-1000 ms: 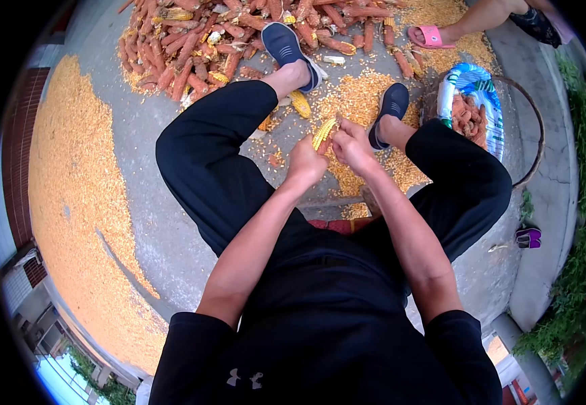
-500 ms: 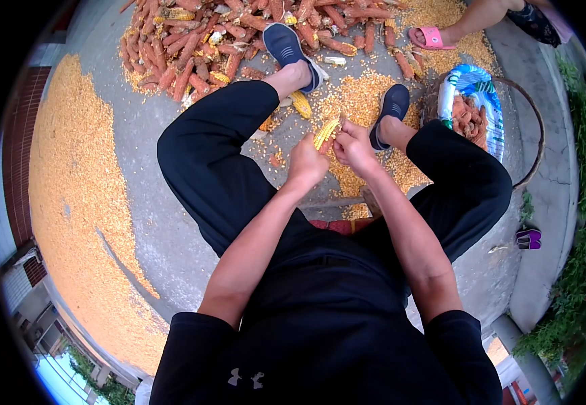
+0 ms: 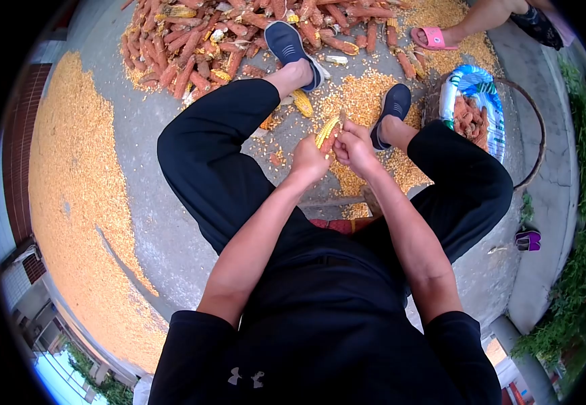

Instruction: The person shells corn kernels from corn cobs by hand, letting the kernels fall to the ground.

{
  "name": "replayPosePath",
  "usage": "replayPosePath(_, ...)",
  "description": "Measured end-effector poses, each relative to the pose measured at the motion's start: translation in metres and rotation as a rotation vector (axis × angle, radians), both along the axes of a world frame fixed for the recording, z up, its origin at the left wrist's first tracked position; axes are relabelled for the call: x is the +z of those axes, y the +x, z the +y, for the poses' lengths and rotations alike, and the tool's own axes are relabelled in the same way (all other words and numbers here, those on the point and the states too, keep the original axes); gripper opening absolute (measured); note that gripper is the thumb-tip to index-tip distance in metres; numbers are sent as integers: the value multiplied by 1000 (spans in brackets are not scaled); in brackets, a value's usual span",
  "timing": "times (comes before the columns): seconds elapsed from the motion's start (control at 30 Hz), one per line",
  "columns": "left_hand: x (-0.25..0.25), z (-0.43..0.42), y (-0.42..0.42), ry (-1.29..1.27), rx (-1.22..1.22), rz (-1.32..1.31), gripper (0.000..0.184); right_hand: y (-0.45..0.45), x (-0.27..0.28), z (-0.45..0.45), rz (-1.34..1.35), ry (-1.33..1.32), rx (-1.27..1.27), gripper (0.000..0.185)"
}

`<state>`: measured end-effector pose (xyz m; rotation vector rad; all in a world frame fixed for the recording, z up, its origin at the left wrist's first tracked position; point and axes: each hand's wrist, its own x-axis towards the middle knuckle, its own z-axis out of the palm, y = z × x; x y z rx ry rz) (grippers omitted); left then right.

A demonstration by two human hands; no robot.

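While both curled hands [image 3: 311,159] [image 3: 356,150] grip a corncob [image 3: 326,131], the basket [image 3: 447,101] holds — apparently — bare cobs [image 3: 469,121].

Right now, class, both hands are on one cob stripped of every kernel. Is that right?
Not quite: in the head view, the cob isn't fully stripped; rows of yellow kernels line one side. The left hand and right hand are both on it.
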<state>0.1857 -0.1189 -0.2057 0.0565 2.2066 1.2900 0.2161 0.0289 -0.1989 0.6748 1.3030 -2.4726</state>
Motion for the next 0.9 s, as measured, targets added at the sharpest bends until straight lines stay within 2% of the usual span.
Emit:
replayPosePath(0.17,-2,-1,0,-18,9,41,27,0,7,-4,-27,107,5,6)
replayPosePath(0.27,-13,-3,2,109,26,-6,26,0,2,-1,-15,143,37,5)
replayPosePath(0.37,20,1,-4,125,79,-265,23,-1,0,1,11,114,25,8)
replayPosePath(0.47,40,1,-8,252,170,-562,20,1,-6,4,35,91,19,6)
replayPosePath(0.6,42,-3,-12,342,96,-643,20,-1,1,8,20,174,79,18)
replayPosePath(0.67,41,-5,-13,338,97,-667,22,-2,13,9,39,349,131,22)
replayPosePath(0.77,42,3,-7,383,103,-290,23,-3,18,9,39,462,182,27)
replayPosePath(0.87,-1,1,-3,252,36,14,25,-4,22,11,17,486,218,27)
replayPosePath(0.9,0,1,-3,205,8,33,25,-5,22,12,9,491,229,27)
